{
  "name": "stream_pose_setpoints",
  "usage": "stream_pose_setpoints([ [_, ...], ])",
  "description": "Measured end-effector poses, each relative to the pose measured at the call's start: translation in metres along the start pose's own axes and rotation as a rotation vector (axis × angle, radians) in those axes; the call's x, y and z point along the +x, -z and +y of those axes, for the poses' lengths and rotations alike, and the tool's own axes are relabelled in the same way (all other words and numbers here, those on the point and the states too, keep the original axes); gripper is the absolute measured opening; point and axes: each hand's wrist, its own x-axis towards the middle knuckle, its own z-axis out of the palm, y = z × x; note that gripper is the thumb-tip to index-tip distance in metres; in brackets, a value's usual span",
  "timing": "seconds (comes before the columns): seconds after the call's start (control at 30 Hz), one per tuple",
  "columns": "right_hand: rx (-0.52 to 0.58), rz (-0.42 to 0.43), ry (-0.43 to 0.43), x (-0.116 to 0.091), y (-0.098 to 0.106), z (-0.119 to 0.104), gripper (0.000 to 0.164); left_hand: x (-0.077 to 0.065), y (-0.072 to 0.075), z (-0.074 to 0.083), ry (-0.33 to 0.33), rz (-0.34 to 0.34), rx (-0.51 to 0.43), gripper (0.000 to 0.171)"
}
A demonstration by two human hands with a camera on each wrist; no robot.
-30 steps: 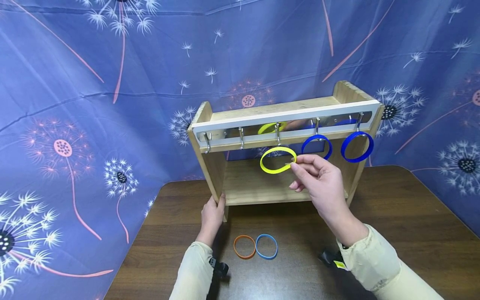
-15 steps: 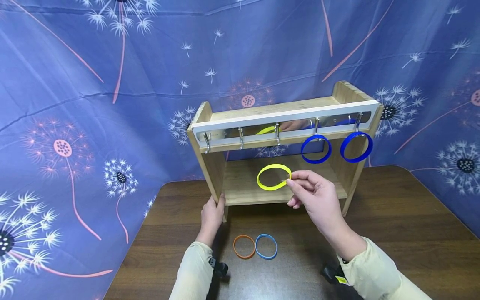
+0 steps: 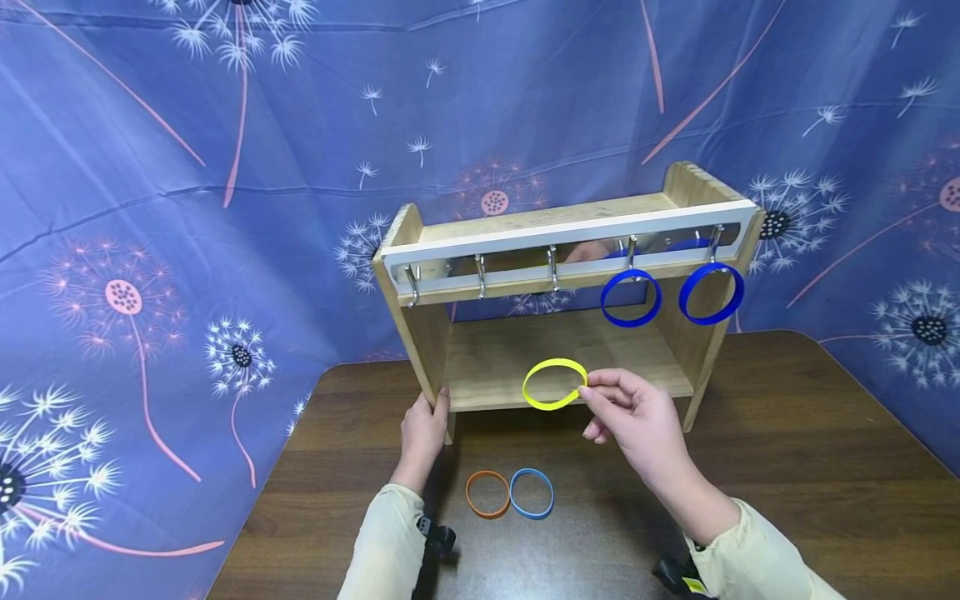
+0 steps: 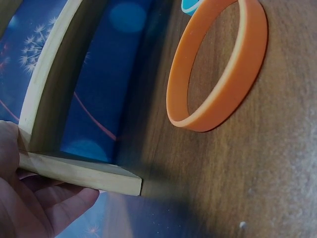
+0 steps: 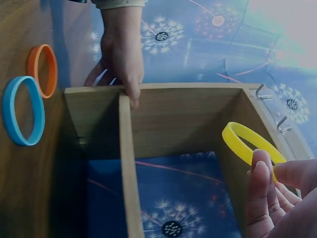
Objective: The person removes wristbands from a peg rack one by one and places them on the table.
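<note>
Left grip [image 3: 424, 429] clasps the left side of the wooden shelf [image 3: 429, 342], pale grain. On the brown wood-grain desk [image 3: 345, 433]: orange ring [image 3: 487, 516], then light blue ring [image 3: 534, 516], flat rubbery-looking bands, side by side. Yellow ring [image 3: 551, 407], same type, is held up in front of the bottom board, below the middle hook [image 3: 553, 267], long axis sideways. Right grip [image 3: 633, 412], the nearer 1, pinches its right edge; loop sticks out left. Far right: 2 dark blue rings [image 3: 630, 323] on shiny metal hooks [image 3: 716, 242].
</note>
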Motion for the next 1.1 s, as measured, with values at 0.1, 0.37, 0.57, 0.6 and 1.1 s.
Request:
stream_pose_setpoints([
  [0.1,-0.004,0.004,-0.033,-0.004,0.003,0.006,0.02,0.001,0.0,-0.001,0.0,0.001,0.001,0.034],
  [0.37,-0.033,0.013,-0.117,-0.016,0.012,0.023,0.022,0.0,0.0,-0.001,-0.002,-0.004,-0.005,0.035],
  [0.57,-0.063,-0.002,-0.188,-0.025,0.019,0.039,0.025,0.0,0.0,-0.001,-0.005,-0.004,-0.006,0.034],
  [0.6,-0.067,-0.007,-0.196,-0.027,0.021,0.042,0.025,0.0,-0.001,-0.001,-0.005,-0.001,-0.006,0.034],
  [1.1,-0.146,-0.093,-0.347,-0.043,0.03,0.072,0.027,0.0,0.0,-0.002,0.0,0.001,-0.011,0.034],
])
